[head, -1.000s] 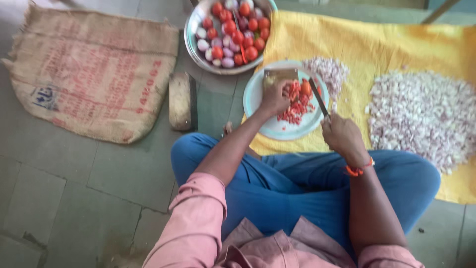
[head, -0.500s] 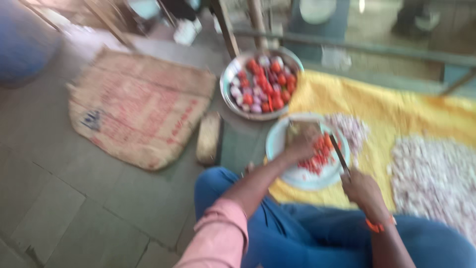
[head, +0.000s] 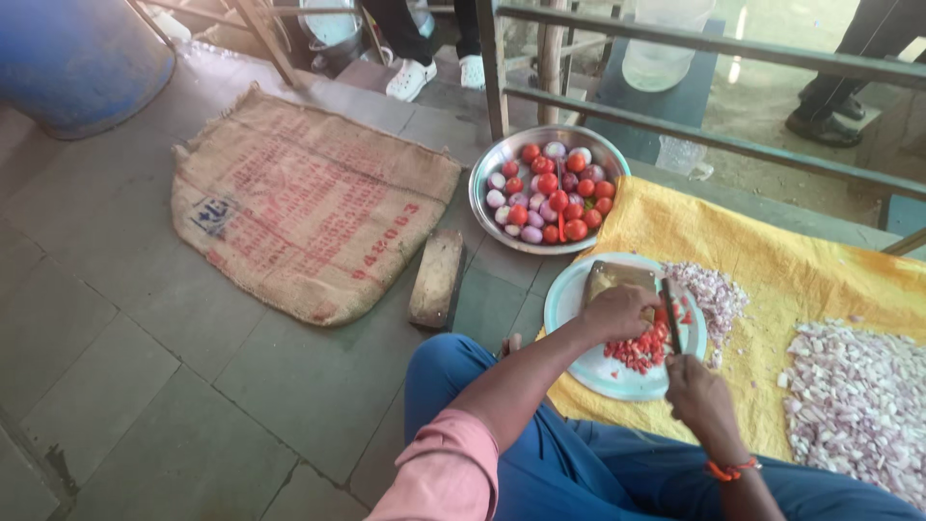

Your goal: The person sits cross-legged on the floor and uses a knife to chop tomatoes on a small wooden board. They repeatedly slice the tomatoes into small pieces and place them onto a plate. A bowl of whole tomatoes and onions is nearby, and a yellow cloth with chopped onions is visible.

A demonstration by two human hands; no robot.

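The fingers of the left hand [head: 617, 311] are curling down and pressing on the chopped tomato [head: 639, 349] at the middle of the plate [head: 579, 299], closed over the pile rather than gripping one piece. The fingers of the right hand [head: 696, 386] are wrapping closed around the handle of the knife [head: 670, 314], whose blade is pointing away from the person and lying just beside the left fingertips. A small board [head: 617, 277] is lying on the far part of the plate, partly under the left hand. The plate is resting on the yellow cloth [head: 772, 241], with chopped onion [head: 719, 294] touching its right rim and a larger onion heap [head: 858, 396] well apart to the right. A steel bowl [head: 487, 207] holding whole tomatoes and onions is sitting beyond the plate. A wooden block [head: 436, 280] and a burlap sack [head: 299, 207] are lying on the floor to the left.
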